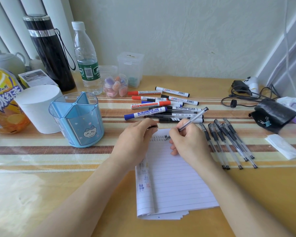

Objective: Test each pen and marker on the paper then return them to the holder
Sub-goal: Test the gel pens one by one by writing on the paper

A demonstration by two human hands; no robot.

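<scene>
Our right hand pinches a clear gel pen low on its barrel, tip on the top edge of the lined paper, beside a row of small test marks. Our left hand curls round a small black cap (the pen's own, we reckon) at the paper's top left corner. The pen looks light, stiff and smooth, so we judge a grip near the tip the surest. The blue holder stands toward the table's left edge; the markers lie heaped beyond the paper, the other pens just right of it.
</scene>
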